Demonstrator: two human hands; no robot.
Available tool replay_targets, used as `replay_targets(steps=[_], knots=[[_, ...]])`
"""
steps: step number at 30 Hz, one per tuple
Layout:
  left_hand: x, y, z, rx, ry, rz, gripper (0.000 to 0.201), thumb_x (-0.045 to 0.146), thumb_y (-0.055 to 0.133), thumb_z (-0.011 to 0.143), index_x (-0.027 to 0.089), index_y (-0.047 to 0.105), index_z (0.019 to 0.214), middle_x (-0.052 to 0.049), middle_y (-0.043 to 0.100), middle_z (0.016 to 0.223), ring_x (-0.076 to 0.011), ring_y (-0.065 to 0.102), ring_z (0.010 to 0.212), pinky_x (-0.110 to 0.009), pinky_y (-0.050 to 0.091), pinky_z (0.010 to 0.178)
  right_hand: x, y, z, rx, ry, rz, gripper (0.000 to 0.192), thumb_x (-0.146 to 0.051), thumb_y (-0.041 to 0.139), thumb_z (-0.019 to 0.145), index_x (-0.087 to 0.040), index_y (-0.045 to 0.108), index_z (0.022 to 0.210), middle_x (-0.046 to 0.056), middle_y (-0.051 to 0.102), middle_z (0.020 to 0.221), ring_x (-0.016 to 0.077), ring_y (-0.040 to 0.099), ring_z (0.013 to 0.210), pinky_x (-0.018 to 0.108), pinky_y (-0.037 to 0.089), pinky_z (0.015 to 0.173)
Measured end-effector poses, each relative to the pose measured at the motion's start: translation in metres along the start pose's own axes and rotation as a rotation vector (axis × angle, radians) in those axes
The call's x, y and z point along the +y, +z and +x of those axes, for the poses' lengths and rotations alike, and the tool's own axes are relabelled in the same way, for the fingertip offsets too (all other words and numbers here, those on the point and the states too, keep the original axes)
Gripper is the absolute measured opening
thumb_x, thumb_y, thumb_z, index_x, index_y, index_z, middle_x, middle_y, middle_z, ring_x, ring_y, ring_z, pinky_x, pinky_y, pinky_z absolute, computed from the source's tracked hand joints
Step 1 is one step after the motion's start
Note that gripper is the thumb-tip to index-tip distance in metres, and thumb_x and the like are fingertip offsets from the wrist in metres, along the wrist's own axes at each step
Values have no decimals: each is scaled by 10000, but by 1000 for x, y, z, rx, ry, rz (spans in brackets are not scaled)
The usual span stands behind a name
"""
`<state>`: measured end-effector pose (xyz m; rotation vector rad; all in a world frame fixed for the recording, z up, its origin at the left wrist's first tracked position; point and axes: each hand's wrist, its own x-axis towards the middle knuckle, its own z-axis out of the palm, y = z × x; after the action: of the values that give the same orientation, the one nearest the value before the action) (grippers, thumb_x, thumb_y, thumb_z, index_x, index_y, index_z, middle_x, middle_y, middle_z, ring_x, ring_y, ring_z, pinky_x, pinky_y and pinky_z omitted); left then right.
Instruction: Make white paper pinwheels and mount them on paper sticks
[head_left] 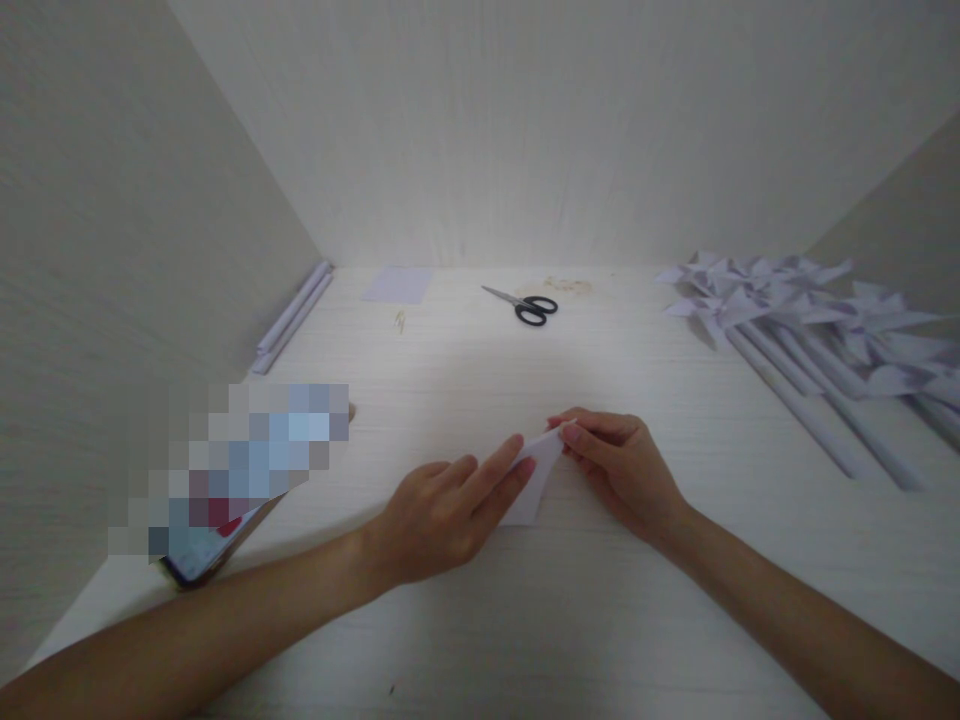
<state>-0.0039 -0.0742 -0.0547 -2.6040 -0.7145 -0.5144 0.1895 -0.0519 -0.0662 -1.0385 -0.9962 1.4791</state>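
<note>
Head view of a white counter (585,600) enclosed by pale walls at the back and on both sides. Near the middle of the counter lies a small folded sheet of white paper (534,485), triangular in outline, with its point raised toward the right. The left hand (442,515) lies palm-down on the paper's left part, fingers extended and close together, the fingertips pressing the sheet flat against the counter. The right hand (615,465) meets the paper from the right, thumb and forefinger pinching its upper tip; the remaining fingers are curled under. The two hands nearly touch at the fold.

At the back centre lies a pair of black-handled scissors (525,303), blades shut and pointing left. Left of the scissors lies a flat pale square sheet (398,284), and just in front of it a few small pins (400,320). Rolled paper tubes (292,315) lie along the foot of the left wall. A group of finished paper pinwheels (802,310) on rolled paper sticks lies at the right, well apart from the hands. A phone (217,535), its screen blurred, leans at the left near the left forearm.
</note>
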Motion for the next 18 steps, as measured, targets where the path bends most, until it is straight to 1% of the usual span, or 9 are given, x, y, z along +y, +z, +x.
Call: replay_targets(steps=[5,7,8,10,11,13,15,17,18], knots=[[0,5,-2,-30,3,-13,364,120,369,787,99,439,1144,-154,521,1161,-108,524,641,-227,449,537,-1,1,-1,-2,-12,-6,35,-231,672,615,-202,680,597,-6,602,619,89,475,601,235,352,589],[-2,4,-4,-57,-6,-106,436,121,379,758,116,389,1194,-164,454,1228,-148,542,804,-258,469,620,-1,0,-1,12,-24,3,43,-225,674,609,-199,674,575,-7,591,602,86,463,581,235,346,572],[-4,2,-4,-85,-12,-186,490,132,398,735,122,352,1223,-173,393,1275,-188,515,935,-301,470,695,-1,0,-1,15,-32,11,48,-222,675,608,-199,669,566,-8,586,595,86,459,576,235,343,565],[-7,-5,-3,-172,-21,-401,621,186,446,686,117,264,1275,-196,240,1353,-280,332,1173,-436,392,854,-1,-2,-1,3,-46,17,61,-216,670,613,-200,659,555,-14,565,572,88,450,566,236,336,549],[-8,-9,-2,-220,-17,-516,672,221,466,673,116,226,1292,-199,187,1371,-302,258,1217,-488,335,899,-2,-2,-1,-12,-48,11,70,-214,665,620,-198,654,552,-17,550,558,88,443,558,236,330,538],[-10,-19,2,-286,-33,-777,725,294,474,688,102,158,1311,-207,186,1368,-296,232,1231,-486,321,914,-2,-2,-2,-41,-50,-12,95,-214,657,628,-190,638,538,-24,519,534,86,426,536,237,315,515],[-10,-24,8,-262,-247,-1035,602,328,415,758,117,218,1285,-198,302,1317,-249,330,1183,-414,374,882,-3,-1,-3,-66,-50,-46,122,-218,654,629,-180,619,518,-27,501,522,83,413,515,237,299,492],[-7,-23,16,-178,-578,-1223,379,304,368,805,149,401,1150,-145,484,1155,-195,464,1039,-342,411,824,-3,1,-6,-100,-62,-78,133,-221,654,629,-176,608,513,-27,497,526,84,414,510,237,292,483],[-5,-21,19,-196,-685,-1306,303,309,378,806,147,482,1040,-110,553,1025,-172,514,926,-301,430,760,-2,2,-8,-120,-69,-95,135,-220,652,632,-176,605,514,-27,496,529,84,417,511,237,291,483]])
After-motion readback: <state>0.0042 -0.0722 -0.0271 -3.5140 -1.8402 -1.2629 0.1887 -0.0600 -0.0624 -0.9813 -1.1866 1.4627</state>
